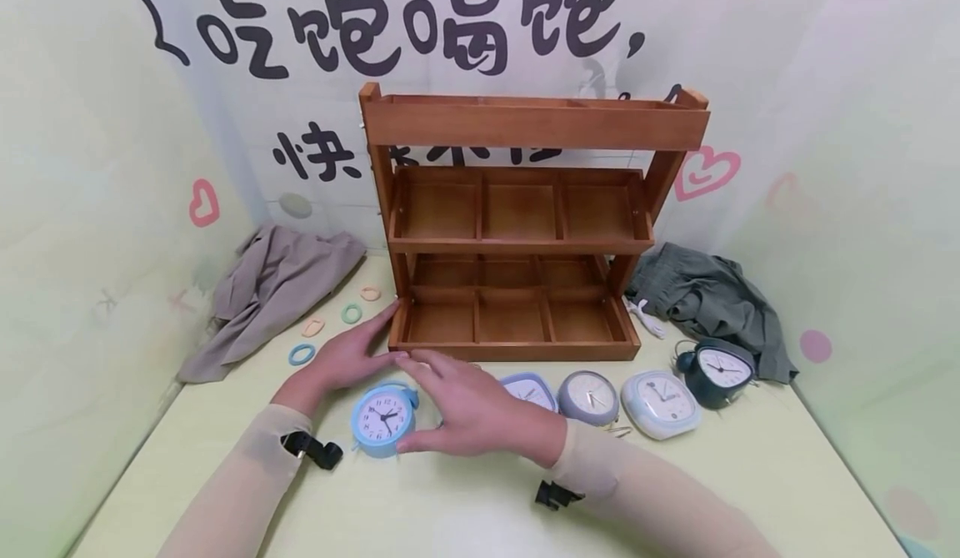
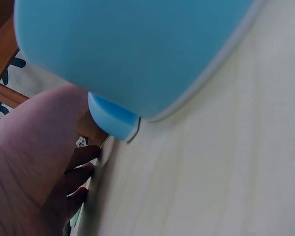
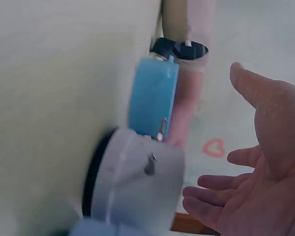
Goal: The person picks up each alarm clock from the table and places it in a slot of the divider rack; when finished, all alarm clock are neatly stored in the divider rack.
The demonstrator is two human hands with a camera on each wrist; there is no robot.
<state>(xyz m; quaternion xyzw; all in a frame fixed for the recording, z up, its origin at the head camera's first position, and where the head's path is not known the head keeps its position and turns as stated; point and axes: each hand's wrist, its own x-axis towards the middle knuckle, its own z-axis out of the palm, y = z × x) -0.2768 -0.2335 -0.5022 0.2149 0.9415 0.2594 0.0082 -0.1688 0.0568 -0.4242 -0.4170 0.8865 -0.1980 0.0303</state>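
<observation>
My left hand (image 1: pixel 347 358) reaches to the front left corner of the brown wooden shelf (image 1: pixel 517 351), fingers extended along its side. In the left wrist view, the blue side of the alarm clock (image 2: pixel 137 54) looms close beside this hand. That blue round alarm clock (image 1: pixel 382 418) lies face up on the table between my forearms. My right hand (image 1: pixel 480 408) spreads over the table, thumb apart from the fingers, its thumb tip overlapping the blue clock's edge and its fingertips near the left hand's thumb. A bluish-purple clock (image 1: pixel 531 389) is partly hidden behind it. Neither hand grips anything.
To the right lie a grey-purple round clock (image 1: pixel 588 397), a white rounded clock (image 1: pixel 662 405) and a dark green clock (image 1: pixel 718 370). Colored rings, including a blue one (image 1: pixel 302 354), lie at left. Grey-brown cloth (image 1: pixel 281 291) and dark grey cloth (image 1: pixel 705 304) flank the shelf.
</observation>
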